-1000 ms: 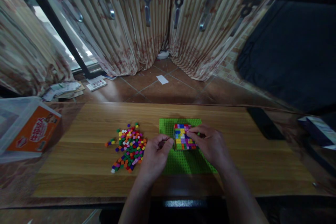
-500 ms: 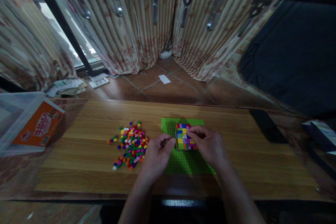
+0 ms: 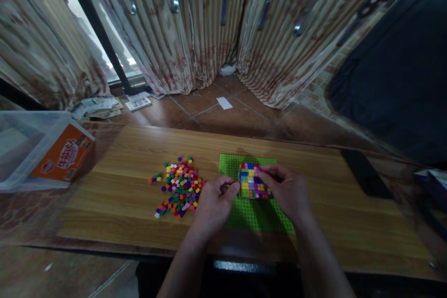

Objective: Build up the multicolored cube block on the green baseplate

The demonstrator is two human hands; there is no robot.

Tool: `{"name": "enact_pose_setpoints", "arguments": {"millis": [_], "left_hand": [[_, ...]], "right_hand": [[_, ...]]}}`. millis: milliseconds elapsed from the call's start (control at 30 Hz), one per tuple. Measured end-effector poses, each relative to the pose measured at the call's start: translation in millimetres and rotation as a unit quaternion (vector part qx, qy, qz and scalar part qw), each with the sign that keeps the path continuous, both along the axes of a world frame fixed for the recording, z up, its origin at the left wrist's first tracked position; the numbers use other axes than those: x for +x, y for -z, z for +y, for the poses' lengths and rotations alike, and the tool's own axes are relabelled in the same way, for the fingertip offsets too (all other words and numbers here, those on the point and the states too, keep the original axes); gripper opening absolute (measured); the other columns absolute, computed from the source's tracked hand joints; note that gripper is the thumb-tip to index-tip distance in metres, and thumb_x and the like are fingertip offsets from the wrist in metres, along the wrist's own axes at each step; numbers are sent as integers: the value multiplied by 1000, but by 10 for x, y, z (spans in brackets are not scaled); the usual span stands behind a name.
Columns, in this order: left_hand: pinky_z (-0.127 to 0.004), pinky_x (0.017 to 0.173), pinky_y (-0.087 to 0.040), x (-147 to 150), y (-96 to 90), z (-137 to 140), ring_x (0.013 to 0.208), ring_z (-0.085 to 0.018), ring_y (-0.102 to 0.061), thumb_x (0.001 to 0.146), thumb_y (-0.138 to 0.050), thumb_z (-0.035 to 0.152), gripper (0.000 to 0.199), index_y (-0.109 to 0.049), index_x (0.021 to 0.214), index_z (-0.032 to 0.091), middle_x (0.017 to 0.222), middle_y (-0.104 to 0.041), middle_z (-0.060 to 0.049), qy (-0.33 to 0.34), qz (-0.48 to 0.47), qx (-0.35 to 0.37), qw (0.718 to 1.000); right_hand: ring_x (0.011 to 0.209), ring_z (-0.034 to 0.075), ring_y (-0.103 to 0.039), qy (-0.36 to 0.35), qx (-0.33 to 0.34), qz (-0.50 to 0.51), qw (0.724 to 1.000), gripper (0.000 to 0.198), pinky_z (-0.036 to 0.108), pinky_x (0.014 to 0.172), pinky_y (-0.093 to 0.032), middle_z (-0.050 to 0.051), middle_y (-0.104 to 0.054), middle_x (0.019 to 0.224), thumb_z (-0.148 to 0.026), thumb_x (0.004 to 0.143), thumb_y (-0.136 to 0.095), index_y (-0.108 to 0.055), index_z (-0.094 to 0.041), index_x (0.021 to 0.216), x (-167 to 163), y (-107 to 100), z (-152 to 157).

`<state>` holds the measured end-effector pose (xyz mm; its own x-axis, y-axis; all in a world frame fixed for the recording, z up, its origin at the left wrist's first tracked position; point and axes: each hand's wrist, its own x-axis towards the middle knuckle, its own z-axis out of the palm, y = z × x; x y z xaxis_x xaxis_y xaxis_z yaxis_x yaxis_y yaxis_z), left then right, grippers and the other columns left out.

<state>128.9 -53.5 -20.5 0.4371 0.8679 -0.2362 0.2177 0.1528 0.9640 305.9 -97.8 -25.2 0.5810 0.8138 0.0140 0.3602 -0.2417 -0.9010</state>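
Observation:
A block of many-coloured toy bricks (image 3: 252, 187) stands on a green studded baseplate (image 3: 228, 164), rows of red, blue, yellow, white, purple and pink showing on top. At its left edge is my left hand (image 3: 217, 199), closed with thumb and forefinger together; anything in that pinch is too small to make out. My right hand (image 3: 289, 192) reaches in from the right, its fingers closed and their tips touching the top of the brick block. Whatever lies between those fingertips is hidden. Loose small bricks (image 3: 183, 187) are heaped on the wooden board to the left of my left hand.
A clear plastic box (image 3: 31, 149) with an orange label is at the far left. On the right of the wooden table top (image 3: 115, 195) lies a dark flat object (image 3: 366, 174). Beyond the table are papers (image 3: 94, 106), a white sheet (image 3: 224, 103) and striped curtains (image 3: 206, 32).
The whole view has shifted and tilted a little, so the table appears moved slightly right. Both hands keep almost the same place and closed pose at the brick block.

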Motion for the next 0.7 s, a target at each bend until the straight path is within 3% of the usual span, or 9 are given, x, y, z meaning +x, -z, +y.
{"name": "enact_pose_setpoints", "arguments": {"millis": [433, 700], "left_hand": [[-24, 49, -25, 6, 14, -38, 50, -10, -34, 81, -57, 38, 24, -62, 70, 17, 52, -40, 5, 8, -4, -10, 1000], [-23, 48, -23, 46, 57, -66, 50, -9, -34, 83, -56, 38, 25, -60, 70, 17, 54, -41, 5, 18, -16, -15, 1000]], "right_hand": [[63, 19, -67, 4, -9, 49, 999, 32, 32, 59, -53, 7, -75, 74, -45, 62, -79, -72, -17, 77, 26, 30, 55], [64, 19, -66, -4, -29, 17, 999, 31, 32, 59, -51, 6, -74, 74, -45, 66, -77, -73, -17, 78, 14, 4, 50]]}}
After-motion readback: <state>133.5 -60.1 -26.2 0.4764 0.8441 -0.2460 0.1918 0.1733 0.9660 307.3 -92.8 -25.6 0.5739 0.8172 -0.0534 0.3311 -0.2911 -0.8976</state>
